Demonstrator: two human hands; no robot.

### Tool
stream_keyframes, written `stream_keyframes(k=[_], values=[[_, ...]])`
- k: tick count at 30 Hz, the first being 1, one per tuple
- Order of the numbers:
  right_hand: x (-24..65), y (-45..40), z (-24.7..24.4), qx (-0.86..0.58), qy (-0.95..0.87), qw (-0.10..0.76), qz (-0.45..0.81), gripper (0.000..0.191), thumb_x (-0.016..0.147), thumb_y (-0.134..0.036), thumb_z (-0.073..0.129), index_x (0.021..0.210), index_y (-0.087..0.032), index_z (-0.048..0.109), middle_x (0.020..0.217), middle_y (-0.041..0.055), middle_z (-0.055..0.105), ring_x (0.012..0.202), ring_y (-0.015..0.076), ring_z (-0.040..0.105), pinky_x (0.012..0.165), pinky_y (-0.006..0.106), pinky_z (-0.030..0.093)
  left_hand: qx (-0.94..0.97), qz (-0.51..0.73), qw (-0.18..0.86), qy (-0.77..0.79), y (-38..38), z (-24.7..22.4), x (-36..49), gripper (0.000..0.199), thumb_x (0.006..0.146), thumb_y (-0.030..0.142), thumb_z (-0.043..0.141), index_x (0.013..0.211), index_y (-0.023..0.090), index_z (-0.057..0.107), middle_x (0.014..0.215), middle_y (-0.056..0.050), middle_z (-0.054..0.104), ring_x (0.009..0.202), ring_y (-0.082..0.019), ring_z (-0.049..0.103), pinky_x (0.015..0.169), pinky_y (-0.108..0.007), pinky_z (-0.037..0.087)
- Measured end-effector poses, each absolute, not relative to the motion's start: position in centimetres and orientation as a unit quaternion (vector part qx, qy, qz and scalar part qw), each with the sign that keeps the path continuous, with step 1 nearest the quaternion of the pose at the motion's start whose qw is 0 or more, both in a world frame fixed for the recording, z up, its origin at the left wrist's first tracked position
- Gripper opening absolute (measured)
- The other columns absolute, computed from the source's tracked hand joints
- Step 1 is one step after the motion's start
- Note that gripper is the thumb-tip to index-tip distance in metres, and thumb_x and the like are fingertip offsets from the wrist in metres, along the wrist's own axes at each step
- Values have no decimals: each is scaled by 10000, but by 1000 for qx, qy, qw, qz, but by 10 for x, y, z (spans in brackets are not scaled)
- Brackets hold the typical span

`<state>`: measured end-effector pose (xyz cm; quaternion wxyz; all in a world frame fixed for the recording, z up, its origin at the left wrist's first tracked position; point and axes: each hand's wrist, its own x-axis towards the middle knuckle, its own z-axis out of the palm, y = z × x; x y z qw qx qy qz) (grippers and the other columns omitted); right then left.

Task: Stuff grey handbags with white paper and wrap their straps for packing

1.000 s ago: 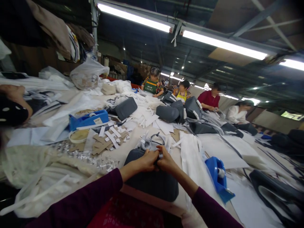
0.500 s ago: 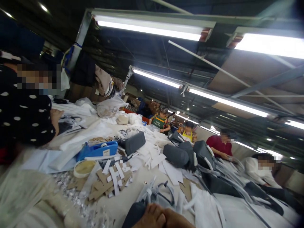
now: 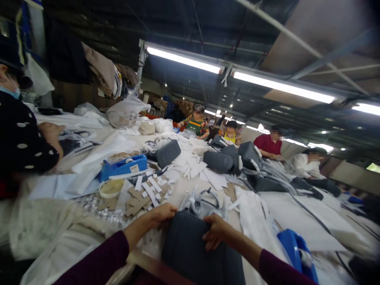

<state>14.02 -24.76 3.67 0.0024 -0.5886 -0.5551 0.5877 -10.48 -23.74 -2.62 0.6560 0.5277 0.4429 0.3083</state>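
A dark grey bag (image 3: 190, 245) stands in front of me at the near edge of the table, its wrapped handle (image 3: 209, 194) behind its top. My left hand (image 3: 164, 213) is closed on the bag's upper left corner, with the fingertips partly hidden behind it. At the upper right, my right hand (image 3: 215, 231) grips the bag with curled fingers against its front panel. Left of the bag lies a heap of white and brown card strips (image 3: 148, 194). Beyond them are a roll of tape (image 3: 111, 188) and a blue tape dispenser (image 3: 123, 167).
More grey bags (image 3: 218, 161) lie across the table among white sheets. A second blue tape dispenser (image 3: 298, 253) stands at near right. Clear plastic bags (image 3: 44, 225) are heaped at near left. A co-worker in a dotted top (image 3: 25, 138) is at the left; several others work farther back.
The view has tilted down, bringing both forearms and more of the grey bag into sight. My hands, close together before, are now apart on the bag's two upper sides.
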Motion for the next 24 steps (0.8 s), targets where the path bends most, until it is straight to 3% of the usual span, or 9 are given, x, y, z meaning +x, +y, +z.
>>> stream_keyframes(k=[5, 9, 12, 18, 24], values=[[141, -252, 42, -624, -540, 20, 565, 662, 738, -5, 654, 1331, -120, 385, 600, 33, 692, 603, 229, 722, 463, 197, 545, 556, 194, 707, 392, -214, -11, -107, 250, 443, 100, 543, 667, 129, 650, 606, 6, 619, 543, -108, 496, 524, -221, 370], [144, -252, 38, -606, -548, 32, 576, 661, 761, 31, 603, 1355, -127, 360, 563, 6, 677, 602, 228, 722, 456, 190, 542, 584, 119, 716, 362, -196, 0, -107, 288, 427, 72, 515, 674, 131, 651, 556, 15, 585, 463, -92, 450, 423, -195, 297], [147, -248, 30, -587, -554, 41, 589, 662, 741, 25, 632, 1333, -127, 376, 533, -9, 665, 580, 238, 717, 457, 201, 543, 606, 38, 725, 325, -183, 6, -106, 260, 458, 90, 529, 692, 145, 628, 471, 49, 485, 361, -68, 346, 349, -176, 215], [155, -238, 17, -547, -570, 62, 609, 455, 708, 31, 676, 1112, -127, 539, 457, -48, 617, 491, 198, 687, 447, 184, 529, 621, -65, 721, 299, -160, 6, -99, 194, 495, 102, 578, 674, 169, 548, 411, 83, 347, 307, -55, 247, 310, -159, 170], [159, -237, 14, -525, -569, 65, 629, 481, 742, -6, 665, 1177, -139, 508, 497, -48, 637, 477, 173, 677, 488, 206, 547, 621, -68, 716, 313, -150, 0, -93, 281, 530, 131, 607, 805, 172, 571, 515, 78, 429, 326, -40, 249, 310, -160, 192]])
